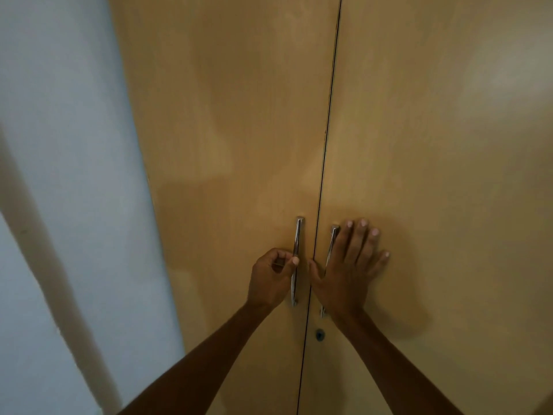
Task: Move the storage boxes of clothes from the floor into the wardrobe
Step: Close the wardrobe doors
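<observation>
A tall wooden wardrobe fills the head view, with its left door (pixel 233 130) and right door (pixel 434 145) both closed, meeting at a thin dark seam. Each door has a vertical metal handle beside the seam. My left hand (pixel 273 278) grips the left handle (pixel 296 235), fingers curled round the bar. My right hand (pixel 353 265) presses flat on the right door with straight, spread fingers, partly covering the right handle (pixel 333 235). No storage boxes are in view.
A small round keyhole (pixel 319 334) sits on the right door below the handles. A pale blue-grey wall (pixel 68 145) runs along the wardrobe's left side, with a lighter slanted strip (pixel 59 265) across it.
</observation>
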Motion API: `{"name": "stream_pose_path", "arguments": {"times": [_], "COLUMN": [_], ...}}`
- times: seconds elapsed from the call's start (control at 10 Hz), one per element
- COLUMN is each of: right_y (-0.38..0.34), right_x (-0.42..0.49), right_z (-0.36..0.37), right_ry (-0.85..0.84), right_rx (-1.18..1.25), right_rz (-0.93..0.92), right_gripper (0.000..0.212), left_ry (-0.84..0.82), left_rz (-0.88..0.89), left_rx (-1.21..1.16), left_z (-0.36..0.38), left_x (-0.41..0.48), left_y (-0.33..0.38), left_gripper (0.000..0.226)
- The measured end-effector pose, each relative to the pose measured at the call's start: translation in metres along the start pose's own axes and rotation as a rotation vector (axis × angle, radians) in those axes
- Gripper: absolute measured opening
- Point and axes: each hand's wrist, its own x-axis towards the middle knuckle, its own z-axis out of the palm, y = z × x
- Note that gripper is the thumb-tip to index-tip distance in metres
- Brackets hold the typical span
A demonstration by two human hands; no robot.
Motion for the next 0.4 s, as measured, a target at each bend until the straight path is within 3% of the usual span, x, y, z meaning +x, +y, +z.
{"name": "stream_pose_path", "arguments": {"times": [0.2,0.4], "right_y": [0.011,-0.005], "right_x": [-0.023,-0.068], "right_z": [-0.012,-0.029], "right_ry": [-0.078,-0.273], "right_rx": [0.146,0.474], "right_rz": [-0.063,-0.052], "right_gripper": [0.109,0.115], "left_ry": [0.046,0.14], "left_rz": [0.038,0.058], "left_rx": [0.091,0.419], "left_z": [-0.024,-0.078], "left_x": [-0.026,-0.089], "left_y": [0.009,0.014], "left_gripper": [0.013,0.026]}}
